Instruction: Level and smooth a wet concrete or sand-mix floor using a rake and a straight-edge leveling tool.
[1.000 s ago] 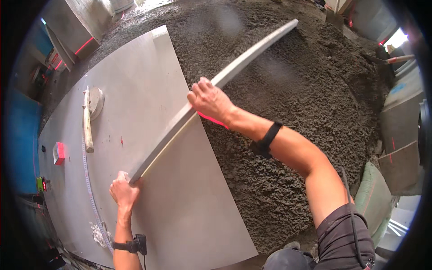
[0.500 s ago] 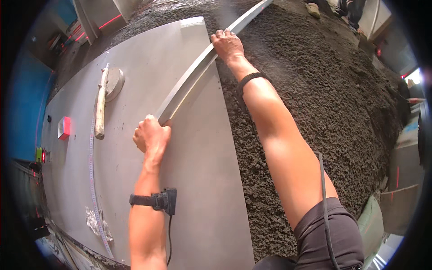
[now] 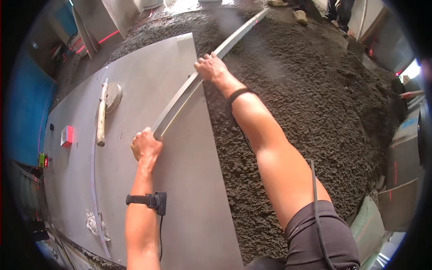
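A long, straight metal bar [image 3: 177, 107] runs slantwise from the grey slab [image 3: 193, 189] out over the rough, dark mortar bed [image 3: 297, 117]. My left hand [image 3: 146, 146] is closed round its near end, above the slab. Farther up the bar, close to the slab's right edge, my right hand [image 3: 211, 67] grips it with the fingers folded over the top. The bar's far end reaches past my right hand over the mortar. Whether its underside touches the mortar I cannot tell.
On the slab's left lie a mallet [image 3: 102, 119] with a round head, a measuring tape [image 3: 92, 175], a red-and-white box [image 3: 67, 136] and a crumpled wrapper [image 3: 96, 225]. A green device [image 3: 42, 159] stands at its left edge. Another person's shoe [image 3: 300, 17] shows far right.
The view has tilted, showing more of the far end. Against the slab's edge, my right hand and the bar have come slightly nearer. Both hands keep their grip.
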The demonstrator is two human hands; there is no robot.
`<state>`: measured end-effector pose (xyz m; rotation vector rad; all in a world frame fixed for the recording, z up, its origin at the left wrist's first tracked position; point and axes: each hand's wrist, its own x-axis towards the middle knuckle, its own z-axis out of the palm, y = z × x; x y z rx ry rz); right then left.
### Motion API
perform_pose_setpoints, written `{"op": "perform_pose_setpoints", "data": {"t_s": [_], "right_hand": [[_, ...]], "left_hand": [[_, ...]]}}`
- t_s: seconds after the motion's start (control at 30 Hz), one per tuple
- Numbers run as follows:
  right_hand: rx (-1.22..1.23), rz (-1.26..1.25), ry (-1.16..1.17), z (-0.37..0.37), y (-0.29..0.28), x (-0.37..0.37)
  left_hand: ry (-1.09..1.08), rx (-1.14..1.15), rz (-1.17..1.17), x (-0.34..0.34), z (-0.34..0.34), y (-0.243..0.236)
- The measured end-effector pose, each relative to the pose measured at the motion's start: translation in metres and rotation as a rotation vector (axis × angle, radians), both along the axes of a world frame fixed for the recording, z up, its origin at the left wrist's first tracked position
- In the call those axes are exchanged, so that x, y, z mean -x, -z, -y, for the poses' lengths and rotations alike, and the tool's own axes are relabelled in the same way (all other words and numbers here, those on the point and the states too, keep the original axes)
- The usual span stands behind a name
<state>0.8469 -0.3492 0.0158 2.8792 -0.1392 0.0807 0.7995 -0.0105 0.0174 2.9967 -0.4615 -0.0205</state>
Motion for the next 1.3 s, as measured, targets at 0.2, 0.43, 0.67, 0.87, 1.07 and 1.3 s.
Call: {"op": "perform_pose_setpoints", "data": {"t_s": [0.2, 0.43, 0.67, 0.87, 1.07, 1.3], "right_hand": [[-0.067, 0.042, 0.015, 0.010, 0.001, 0.052], [-0.133, 0.029, 0.057, 0.007, -0.001, 0.101], [-0.142, 0.172, -0.018, -0.016, 0.010, 0.166], [-0.134, 0.197, -0.190, -0.064, 0.012, 0.246], [-0.144, 0.387, -0.310, -0.068, 0.023, 0.229], [-0.103, 0.196, -0.169, -0.022, 0.023, 0.112]], "left_hand": [[0.180, -0.037, -0.002, 0.002, -0.007, -0.002], [0.316, -0.031, -0.036, 0.016, -0.022, 0.010], [0.402, -0.046, -0.047, 0.045, -0.060, 0.012], [0.399, -0.054, -0.078, 0.118, -0.123, 0.005], [0.274, 0.005, -0.044, 0.127, -0.132, 0.005], [0.188, -0.016, -0.002, 0.050, -0.068, 0.004]]}}
